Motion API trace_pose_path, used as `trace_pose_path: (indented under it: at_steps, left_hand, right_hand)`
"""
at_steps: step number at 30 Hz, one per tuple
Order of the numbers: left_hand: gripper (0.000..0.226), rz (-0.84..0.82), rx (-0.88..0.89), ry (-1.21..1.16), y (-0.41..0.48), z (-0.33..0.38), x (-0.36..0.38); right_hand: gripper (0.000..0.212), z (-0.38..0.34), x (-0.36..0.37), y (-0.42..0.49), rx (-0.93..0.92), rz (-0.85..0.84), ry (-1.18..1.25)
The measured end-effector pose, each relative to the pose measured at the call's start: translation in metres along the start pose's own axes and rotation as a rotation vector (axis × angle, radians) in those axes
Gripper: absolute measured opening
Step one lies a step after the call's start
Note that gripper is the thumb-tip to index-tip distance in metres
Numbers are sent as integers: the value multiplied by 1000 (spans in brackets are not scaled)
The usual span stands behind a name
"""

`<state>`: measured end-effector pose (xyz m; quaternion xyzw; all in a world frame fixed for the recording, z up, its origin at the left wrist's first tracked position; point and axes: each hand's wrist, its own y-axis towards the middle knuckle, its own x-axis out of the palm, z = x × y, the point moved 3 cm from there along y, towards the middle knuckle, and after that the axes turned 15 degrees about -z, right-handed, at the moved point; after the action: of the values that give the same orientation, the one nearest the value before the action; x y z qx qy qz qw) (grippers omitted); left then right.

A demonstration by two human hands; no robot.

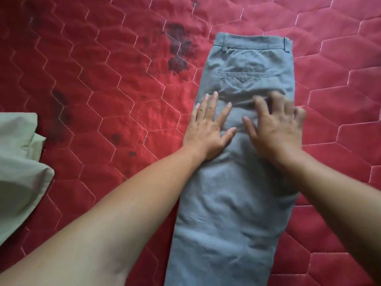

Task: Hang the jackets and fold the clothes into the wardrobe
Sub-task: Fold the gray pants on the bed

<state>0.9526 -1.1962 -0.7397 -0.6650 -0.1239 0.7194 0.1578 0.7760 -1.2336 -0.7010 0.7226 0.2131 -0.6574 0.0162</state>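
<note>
Grey-blue trousers point(241, 182) lie folded lengthwise on a red quilted mattress point(113, 89), waistband at the far end and back pocket facing up. My left hand point(208, 129) presses flat on the trousers' left side, fingers straight and spread. My right hand point(276, 124) presses on the right side just below the pocket, fingers spread and a little blurred. Both forearms reach in from the bottom of the view. The lower legs of the trousers run out of the frame at the bottom.
A pale green garment point(18, 168) lies crumpled at the left edge of the mattress. Dark stains point(179, 48) mark the red cover left of the waistband and further left.
</note>
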Motion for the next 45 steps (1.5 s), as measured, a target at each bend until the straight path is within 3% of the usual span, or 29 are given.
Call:
trace_pose_path:
  at_steps: [3, 9, 16, 22, 29, 34, 36, 40, 45]
  left_hand:
    - [74, -13, 5, 1, 0, 0, 1]
    - [54, 110, -42, -108, 45, 0, -57]
    - [76, -94, -19, -59, 111, -7, -55]
    - [72, -31, -5, -82, 75, -4, -49]
    - [72, 74, -108, -59, 25, -11, -5]
    - [73, 91, -91, -77, 26, -12, -4]
    - [73, 106, -91, -89, 28, -12, -5]
    - [72, 94, -83, -91, 29, -12, -7]
    - [71, 96, -86, -115, 25, -10, -9]
  right_hand:
    - [80, 9, 23, 22, 28, -71, -77]
    - [83, 10, 30, 22, 40, -55, -69]
    - [82, 11, 32, 25, 42, -59, -86]
    - [82, 11, 32, 24, 27, -45, -60]
    - [81, 10, 30, 24, 33, -85, -42]
    - [65, 11, -9, 53, 23, -24, 8]
    - [69, 20, -16, 74, 35, -33, -58]
    - [82, 32, -4, 98, 48, -266, -116]
    - [83, -2, 0, 32, -5, -175, -82]
